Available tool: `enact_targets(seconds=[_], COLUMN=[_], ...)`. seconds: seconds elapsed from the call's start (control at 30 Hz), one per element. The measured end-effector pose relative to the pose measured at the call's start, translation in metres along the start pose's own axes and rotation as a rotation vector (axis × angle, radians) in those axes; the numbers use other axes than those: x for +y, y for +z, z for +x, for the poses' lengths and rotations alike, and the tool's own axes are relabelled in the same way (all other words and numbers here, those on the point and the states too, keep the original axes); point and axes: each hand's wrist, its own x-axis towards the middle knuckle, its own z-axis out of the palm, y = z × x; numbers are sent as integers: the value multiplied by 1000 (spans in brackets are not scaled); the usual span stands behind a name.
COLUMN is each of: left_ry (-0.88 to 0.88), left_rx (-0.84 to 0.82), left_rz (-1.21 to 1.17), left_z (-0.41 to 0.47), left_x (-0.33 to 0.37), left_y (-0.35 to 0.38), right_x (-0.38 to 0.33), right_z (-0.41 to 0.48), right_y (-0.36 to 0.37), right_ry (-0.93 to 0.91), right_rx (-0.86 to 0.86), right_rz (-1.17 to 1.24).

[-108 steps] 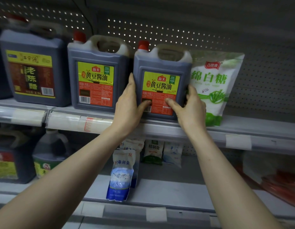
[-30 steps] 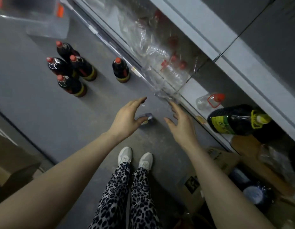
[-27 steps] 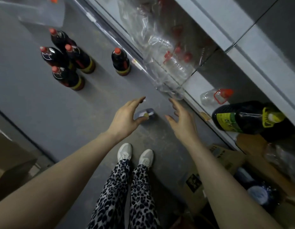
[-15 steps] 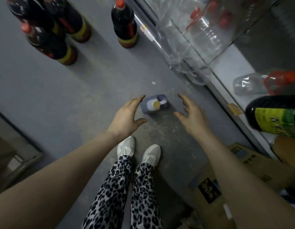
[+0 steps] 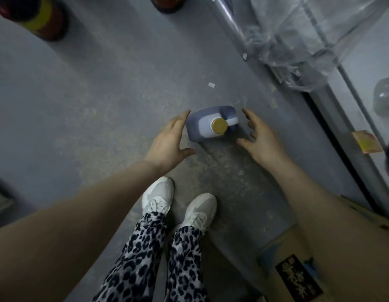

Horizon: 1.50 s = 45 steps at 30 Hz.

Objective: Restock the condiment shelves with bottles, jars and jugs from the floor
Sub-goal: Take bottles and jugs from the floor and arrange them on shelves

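A dark jug (image 5: 211, 124) with a yellow cap stands upright on the grey floor (image 5: 91, 94), seen from straight above, and everything else is placed from it. The left hand (image 5: 170, 142) is just to the jug's left, spread wide with the fingers straight and the thumb splayed; its fingertips reach the jug's side, though whether they touch it I cannot tell. The right hand (image 5: 261, 138) is to the jug's right, also spread, its fingers loosely bent and holding nothing, with a sliver of floor showing between them and the jug. Below the jug are two white shoes (image 5: 158, 197) and leopard-print trousers (image 5: 145, 258). Down to the jug's right lies a cardboard box (image 5: 298, 271) with a black label. Up to its right, crumpled clear plastic wrap (image 5: 298, 40) hangs over the bottom shelf (image 5: 333, 101), which carries a yellow tag (image 5: 367, 141). Far above and to the left, a dark bottle (image 5: 36, 16) stands, cut off by the frame edge.
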Motion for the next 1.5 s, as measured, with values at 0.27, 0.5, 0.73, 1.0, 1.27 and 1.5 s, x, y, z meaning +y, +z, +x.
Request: enact_targets(seconds=[0.27,0.5,0.73,1.0,1.27,1.5], left_ry=[12,43,88,-63,-174,-200], left_rx=[29,25,17,-159,-267,-271], left_rz=[-26,-82,-180,-555,-645,-686], left_z=[31,54,58,42,-1,-36], left_x=[-29,-48,-59,-54,-26,10], left_y=[33,46,50,27,11,-23], right_x=[27,43,50,34,44,4], right_z=[43,74,93,79,-5,-71], right_y=[12,26,21,13,38,23], right_ry=[-105,-182,-264,-66,127,190], right_rx=[-75,-91,-184,-436,-310,-180], right_rz=[11,72,35,357,676,828])
